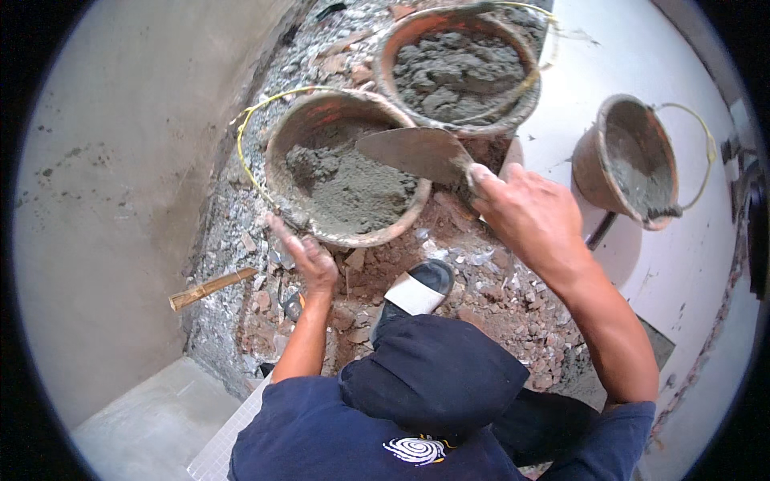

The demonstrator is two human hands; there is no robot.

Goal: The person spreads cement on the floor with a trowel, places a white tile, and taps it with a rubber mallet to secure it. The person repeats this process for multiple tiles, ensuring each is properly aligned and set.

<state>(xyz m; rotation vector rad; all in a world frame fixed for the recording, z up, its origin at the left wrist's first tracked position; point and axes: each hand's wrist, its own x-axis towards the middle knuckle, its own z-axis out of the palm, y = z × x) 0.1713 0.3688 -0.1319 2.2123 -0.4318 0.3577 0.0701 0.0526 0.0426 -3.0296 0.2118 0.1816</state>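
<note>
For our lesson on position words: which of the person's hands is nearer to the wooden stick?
Left. The left hand is right of the wooden stick, by a bucket; the right hand, holding a trowel, is farther right, past that bucket.

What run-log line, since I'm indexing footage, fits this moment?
right hand: holds trowel over front bucket of grey mix | left hand: beside bucket's rim | beyond: second filled bucket

dull metal trowel (421,152), rough matt mortar (353,192), matt cloth shirt (321,433)
</note>
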